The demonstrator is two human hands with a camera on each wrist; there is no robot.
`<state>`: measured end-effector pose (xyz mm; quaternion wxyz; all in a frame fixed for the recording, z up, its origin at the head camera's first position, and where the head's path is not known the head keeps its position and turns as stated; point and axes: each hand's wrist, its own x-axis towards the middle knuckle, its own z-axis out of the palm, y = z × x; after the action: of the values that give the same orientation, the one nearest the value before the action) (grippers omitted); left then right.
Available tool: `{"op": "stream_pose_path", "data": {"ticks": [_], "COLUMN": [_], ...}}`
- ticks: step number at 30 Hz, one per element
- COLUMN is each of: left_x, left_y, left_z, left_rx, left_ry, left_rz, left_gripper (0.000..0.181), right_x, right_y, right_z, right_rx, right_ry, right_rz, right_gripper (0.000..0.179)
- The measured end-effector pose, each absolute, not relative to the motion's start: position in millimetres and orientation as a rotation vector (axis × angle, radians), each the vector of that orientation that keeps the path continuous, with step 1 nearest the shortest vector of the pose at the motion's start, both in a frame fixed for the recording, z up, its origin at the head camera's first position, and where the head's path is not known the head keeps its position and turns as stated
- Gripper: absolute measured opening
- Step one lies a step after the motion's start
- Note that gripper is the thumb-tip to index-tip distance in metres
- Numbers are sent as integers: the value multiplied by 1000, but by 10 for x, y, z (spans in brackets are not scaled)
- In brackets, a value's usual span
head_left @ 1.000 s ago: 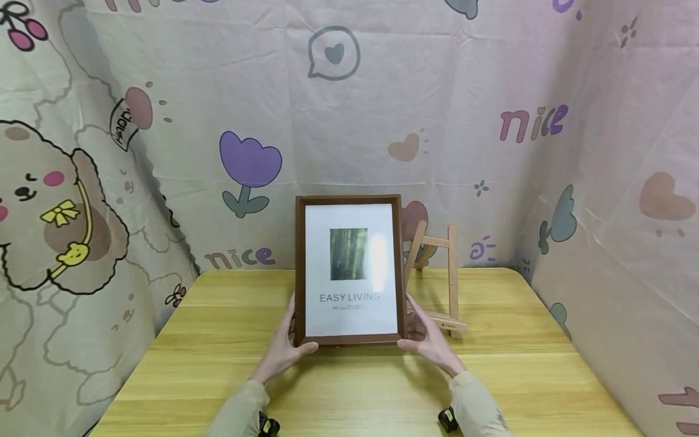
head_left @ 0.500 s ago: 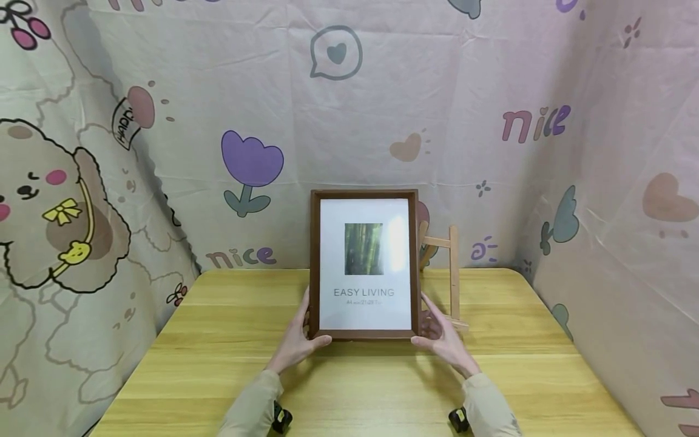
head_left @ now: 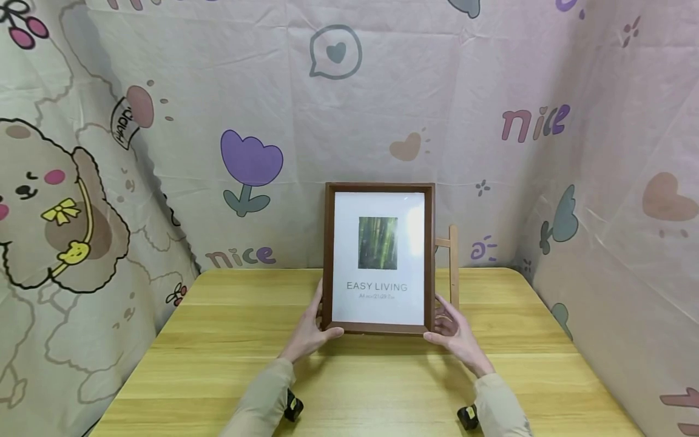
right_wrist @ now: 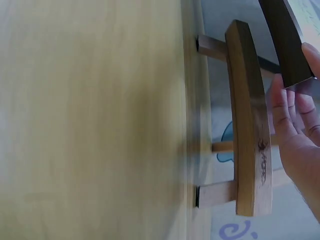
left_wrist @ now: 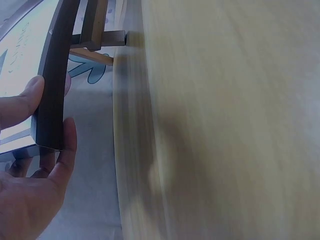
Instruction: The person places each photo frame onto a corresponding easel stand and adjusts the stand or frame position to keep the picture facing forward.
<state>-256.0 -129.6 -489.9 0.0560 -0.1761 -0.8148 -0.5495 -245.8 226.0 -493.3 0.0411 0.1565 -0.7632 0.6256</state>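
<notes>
A brown picture frame (head_left: 329,261) with a white sheet, a green bamboo picture and the words EASY LIVING is held upright above the table. My left hand (head_left: 308,334) grips its lower left corner, thumb in front and fingers behind. At the lower right corner my right hand (head_left: 459,340) grips it the same way. Behind the picture frame stands a small wooden easel (head_left: 453,264), mostly hidden in the head view. The right wrist view shows the easel's ledge (right_wrist: 245,120) and feet, with the picture frame apart from the ledge.
The wooden table (head_left: 218,340) reaches back to a patterned cloth (head_left: 349,121), which hangs behind it and along both sides. A black wrist camera (head_left: 293,405) sits on the left wrist and another black camera (head_left: 468,417) on the right.
Both hands have carried the picture frame to the right and slightly up in the head view. It now covers more of the easel, which has stayed in place.
</notes>
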Motion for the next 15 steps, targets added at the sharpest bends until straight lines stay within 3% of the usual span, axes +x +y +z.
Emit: {"op": "stream_pose_path", "data": {"ticks": [15], "left_x": [-2704], "left_y": [-1073], "left_z": [-4803], "left_rx": [-617], "left_ry": [-2514], "left_rz": [-1573], "left_gripper": [118], "right_x": [-2432], "right_y": [2500], "right_z": [-4900], "right_rx": [440], "right_ry": [-2285], "right_rz": [1930], "right_gripper": [95]}}
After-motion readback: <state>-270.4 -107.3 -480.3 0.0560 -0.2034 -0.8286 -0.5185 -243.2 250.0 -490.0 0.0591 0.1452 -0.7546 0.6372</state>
